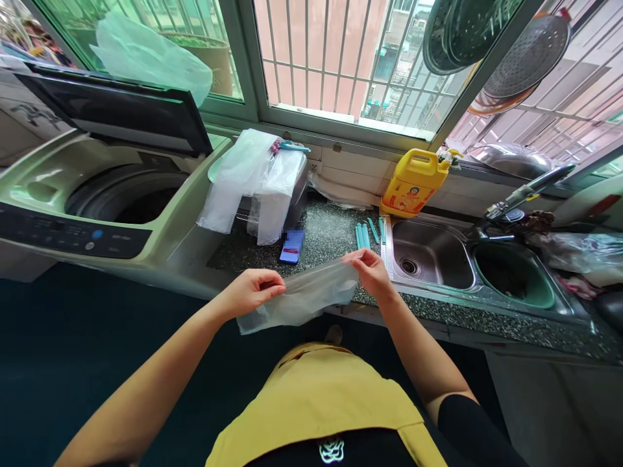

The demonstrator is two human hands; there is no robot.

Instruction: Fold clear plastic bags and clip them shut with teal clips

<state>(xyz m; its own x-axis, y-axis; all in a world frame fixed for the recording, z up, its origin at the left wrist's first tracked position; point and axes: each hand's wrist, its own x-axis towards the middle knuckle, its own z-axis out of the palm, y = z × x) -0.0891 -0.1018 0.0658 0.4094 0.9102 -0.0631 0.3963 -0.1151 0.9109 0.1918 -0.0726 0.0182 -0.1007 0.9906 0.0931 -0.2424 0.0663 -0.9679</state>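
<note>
A clear plastic bag [311, 295] is stretched between my two hands, above the front edge of the counter. My left hand [256, 290] pinches its upper edge at the left. The bag's other end is gripped by the closed fingers of my right hand [368, 269]. Behind the bag, a phone [292, 246] lies on the speckled counter. Several teal sticks or clips [363, 236] lie beside the sink, close to my right hand. Stacks of flat plastic bags [280, 198] are draped over a dark container at the back left.
The steel sink [433, 275] is on the right, with a green basin [516, 269] in its second bowl and a faucet [511, 198] behind. A yellow jug [413, 181] stands at the wall. To the left is a washing machine [185, 233] with its lid raised.
</note>
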